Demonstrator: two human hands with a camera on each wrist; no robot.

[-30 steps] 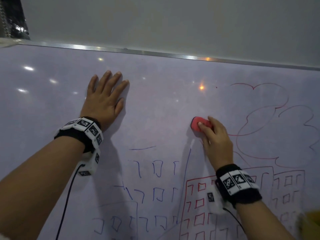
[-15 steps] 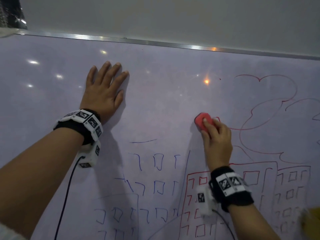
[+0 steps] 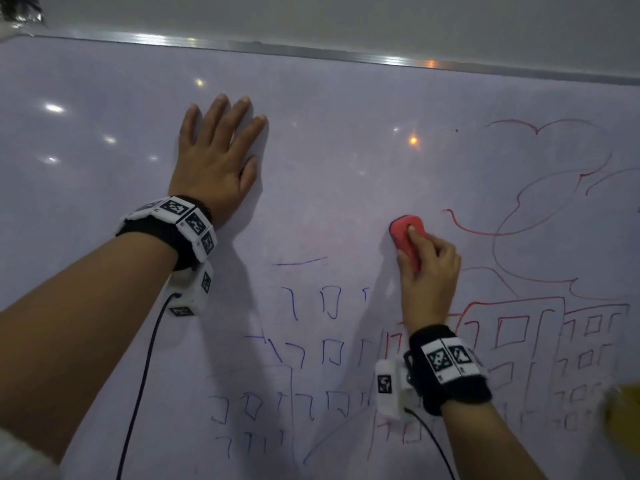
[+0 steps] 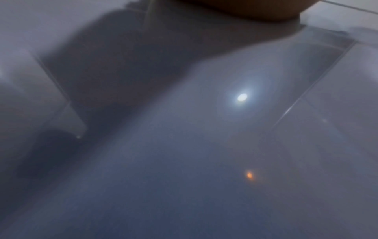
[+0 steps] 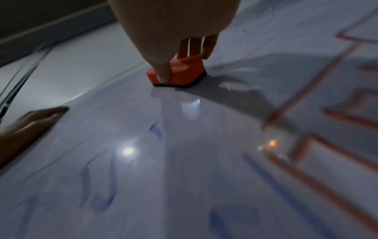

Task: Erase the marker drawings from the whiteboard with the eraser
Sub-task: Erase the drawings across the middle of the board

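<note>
A small red eraser (image 3: 405, 233) with a dark felt base lies flat against the whiteboard (image 3: 346, 140). My right hand (image 3: 427, 268) grips it, thumb and fingers curled over its sides; the right wrist view shows the eraser (image 5: 180, 72) pinched from above. Red cloud outlines (image 3: 519, 216) run to its right, red buildings (image 3: 512, 330) sit below, and blue window marks (image 3: 329, 351) fill the lower middle. My left hand (image 3: 218, 161) lies flat on the board at upper left, fingers straight. The left wrist view shows only bare board (image 4: 204, 145).
The board's metal top frame (image 3: 311, 50) runs across above, with grey wall beyond. A yellow blurred object (image 3: 623, 417) sits at the right edge. Black cables (image 3: 145, 375) hang from both wrist cameras. Ceiling lights glare on the board.
My right hand has slid the eraser downward and turned it more upright, leaving the left end of the red cloud line wiped away. The left hand stays planted.
</note>
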